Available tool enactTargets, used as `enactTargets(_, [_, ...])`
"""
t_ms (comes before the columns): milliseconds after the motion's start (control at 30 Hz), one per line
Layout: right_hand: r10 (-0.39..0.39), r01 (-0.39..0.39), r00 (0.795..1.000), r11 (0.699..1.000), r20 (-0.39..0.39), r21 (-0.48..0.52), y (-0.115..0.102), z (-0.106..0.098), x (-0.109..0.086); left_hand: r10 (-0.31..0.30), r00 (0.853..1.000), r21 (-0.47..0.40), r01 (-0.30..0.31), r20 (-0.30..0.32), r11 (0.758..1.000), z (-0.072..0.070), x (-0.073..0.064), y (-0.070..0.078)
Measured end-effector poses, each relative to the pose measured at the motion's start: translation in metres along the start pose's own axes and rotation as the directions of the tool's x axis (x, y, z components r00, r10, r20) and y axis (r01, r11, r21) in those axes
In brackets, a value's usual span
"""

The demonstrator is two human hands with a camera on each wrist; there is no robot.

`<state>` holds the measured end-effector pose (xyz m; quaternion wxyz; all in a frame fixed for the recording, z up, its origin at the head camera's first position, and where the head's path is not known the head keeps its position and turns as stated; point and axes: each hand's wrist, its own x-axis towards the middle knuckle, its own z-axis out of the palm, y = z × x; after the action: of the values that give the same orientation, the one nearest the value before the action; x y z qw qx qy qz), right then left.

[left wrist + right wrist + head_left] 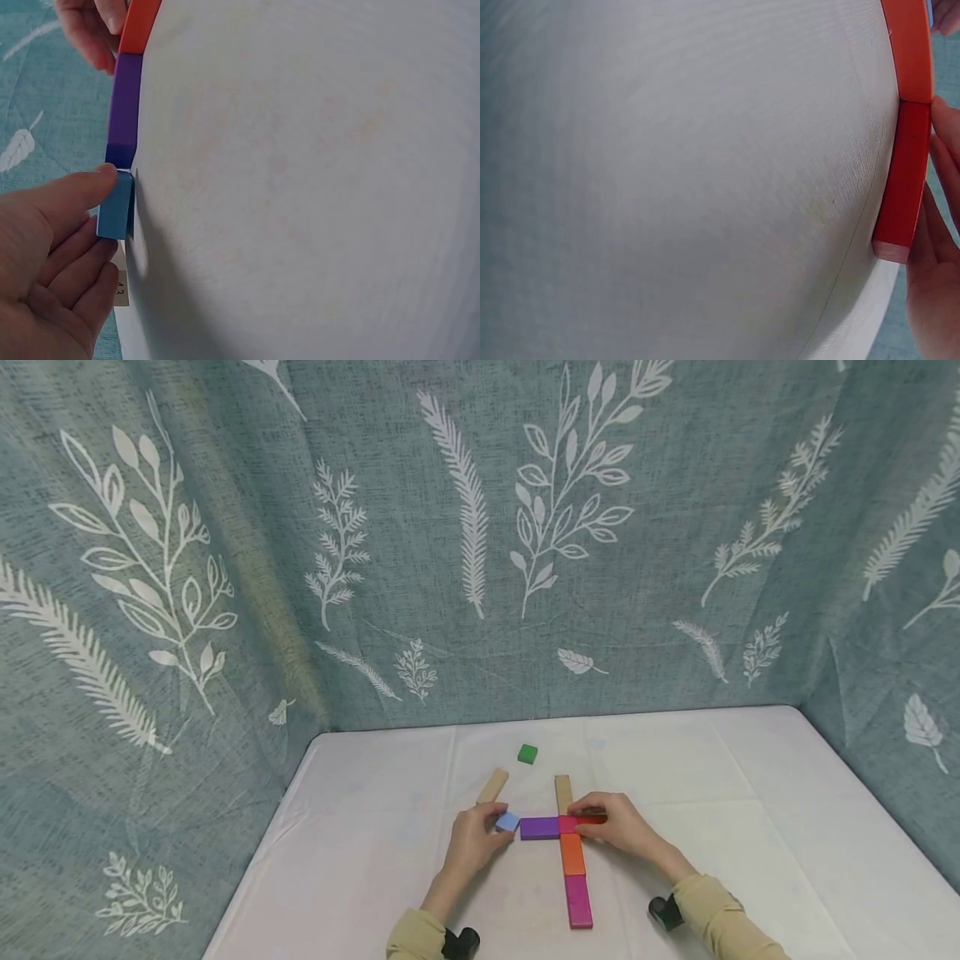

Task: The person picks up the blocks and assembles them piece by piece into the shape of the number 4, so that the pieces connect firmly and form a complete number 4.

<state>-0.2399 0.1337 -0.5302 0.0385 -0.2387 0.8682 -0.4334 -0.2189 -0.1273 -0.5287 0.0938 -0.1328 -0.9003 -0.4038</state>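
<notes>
My left hand (pixel 474 839) pinches a small light blue block (pixel 507 822) between thumb and fingers, right at the left end of a purple block (pixel 539 829). In the left wrist view the blue block (pixel 115 206) stands nearly in line with the purple one (pixel 124 112). My right hand (pixel 617 824) holds a red block (pixel 595 819), thumb and fingertips beside a pinkish-red square (pixel 567 826) at the centre of a cross of blocks. An orange block (pixel 572 855) and a magenta block (pixel 578 902) run from that square toward me. The fingers partly hide the red block.
A plain wooden block (pixel 563 794) extends from the cross toward the back. Another wooden block (pixel 492 786) lies slanted beyond my left hand, and a green block (pixel 527 753) lies farther back. A white cloth (pixel 690 777) covers the table; a patterned curtain (pixel 450 568) hangs behind.
</notes>
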Motion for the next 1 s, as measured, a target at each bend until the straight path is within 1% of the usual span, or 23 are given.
enactTargets(233, [0.004, -0.004, 1.000, 1.000, 0.000, -0.006, -0.001, -0.001, 0.003, 0.008, 1.000, 0.011, -0.008, -0.004, 1.000, -0.001, 0.003, 0.000])
enactTargets(633, [0.012, -0.012, 1.000, 1.000, 0.003, 0.001, 0.000, -0.004, 0.007, 0.014, 1.000, 0.046, -0.014, 0.005, 0.999, -0.002, 0.008, -0.001])
enactTargets(1000, [0.013, -0.013, 1.000, 1.000, 0.003, 0.007, 0.000, -0.006, 0.010, 0.036, 0.999, 0.065, -0.036, 0.003, 0.997, -0.003, 0.014, 0.000])
